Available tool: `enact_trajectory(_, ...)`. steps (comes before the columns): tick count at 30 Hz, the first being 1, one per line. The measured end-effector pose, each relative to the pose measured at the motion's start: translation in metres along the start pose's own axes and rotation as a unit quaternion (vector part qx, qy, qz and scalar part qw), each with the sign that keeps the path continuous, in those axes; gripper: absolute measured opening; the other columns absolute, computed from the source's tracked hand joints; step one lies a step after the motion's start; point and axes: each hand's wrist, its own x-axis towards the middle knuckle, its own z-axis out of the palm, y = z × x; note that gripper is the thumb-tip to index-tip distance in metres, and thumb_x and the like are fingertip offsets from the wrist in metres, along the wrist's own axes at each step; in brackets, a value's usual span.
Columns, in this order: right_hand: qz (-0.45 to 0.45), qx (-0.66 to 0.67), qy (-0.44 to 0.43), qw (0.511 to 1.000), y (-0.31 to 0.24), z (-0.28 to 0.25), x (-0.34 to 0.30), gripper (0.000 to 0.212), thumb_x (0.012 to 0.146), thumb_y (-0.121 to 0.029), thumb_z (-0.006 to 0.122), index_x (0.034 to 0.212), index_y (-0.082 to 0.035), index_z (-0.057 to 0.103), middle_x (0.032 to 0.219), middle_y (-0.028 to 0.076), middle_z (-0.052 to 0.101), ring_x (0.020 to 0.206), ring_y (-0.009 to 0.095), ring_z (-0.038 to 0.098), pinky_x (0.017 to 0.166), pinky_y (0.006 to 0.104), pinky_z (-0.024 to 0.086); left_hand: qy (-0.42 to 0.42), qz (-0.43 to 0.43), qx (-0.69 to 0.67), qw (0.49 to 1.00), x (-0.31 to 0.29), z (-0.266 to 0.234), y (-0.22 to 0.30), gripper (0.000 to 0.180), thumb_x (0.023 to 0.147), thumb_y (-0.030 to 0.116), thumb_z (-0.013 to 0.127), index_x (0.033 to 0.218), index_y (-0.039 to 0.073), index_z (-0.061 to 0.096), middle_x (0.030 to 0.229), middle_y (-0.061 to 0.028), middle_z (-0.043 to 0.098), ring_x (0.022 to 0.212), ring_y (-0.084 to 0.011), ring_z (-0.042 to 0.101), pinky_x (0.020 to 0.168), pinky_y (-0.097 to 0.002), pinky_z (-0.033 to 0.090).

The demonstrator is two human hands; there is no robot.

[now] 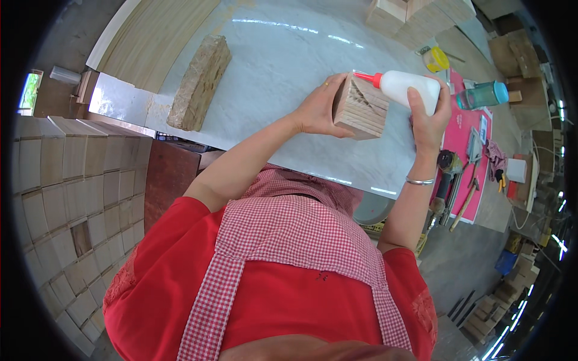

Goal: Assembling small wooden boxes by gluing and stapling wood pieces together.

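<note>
My left hand (pixel 322 108) is closed around the left side of a wooden block or small box (pixel 361 111) with a striped, ridged-looking face. In my right hand (pixel 430 114) is a white squeeze bottle (pixel 406 87) with a red nozzle, tipped onto its side. The nozzle's tip points left and lies at the far upper edge of the wooden piece; whether it touches cannot be made out. Both hands are over the pale, glossy tabletop (pixel 271 78). To the left on that surface rests a rough, brown wooden block (pixel 200 84).
Thin wooden boards (pixel 156 42) are stacked at the far left, wooden boxes (pixel 415 21) at the back. On the right lie a teal bottle (pixel 481 95), a yellow-rimmed tub (pixel 436 59), a hammer (pixel 466 204) and a drill (pixel 445 165). Many wooden boxes (pixel 78 204) are piled at my left.
</note>
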Motion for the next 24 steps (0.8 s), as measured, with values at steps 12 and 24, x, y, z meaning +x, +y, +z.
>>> enact_trajectory(12, -0.019, -0.045, 0.037, 0.998, 0.007, -0.049, -0.002, 0.042, 0.081, -0.019, 0.078, 0.113, -0.002, 0.057, 0.102, 0.007, 0.061, 0.094, 0.015, 0.058, 0.08, 0.0294, 0.05, -0.006, -0.013, -0.005, 1.0, -0.001, -0.001, 0.0, 0.121, 0.055, 0.036, 0.091, 0.149, 0.002, 0.022, 0.146, -0.0202, 0.034, 0.137, -0.0356, 0.034, 0.114, -0.0411, 0.031)
enact_trajectory(24, 0.014, 0.016, 0.014, 1.0, -0.003, -0.011, -0.006, 0.044, 0.08, -0.021, 0.079, 0.113, -0.002, 0.057, 0.102, 0.007, 0.06, 0.091, 0.015, 0.058, 0.079, 0.0291, 0.05, -0.011, -0.012, -0.014, 1.0, 0.0, -0.002, 0.001, 0.121, 0.054, 0.035, 0.091, 0.149, 0.004, 0.022, 0.145, -0.0202, 0.034, 0.136, -0.0352, 0.035, 0.113, -0.0411, 0.032)
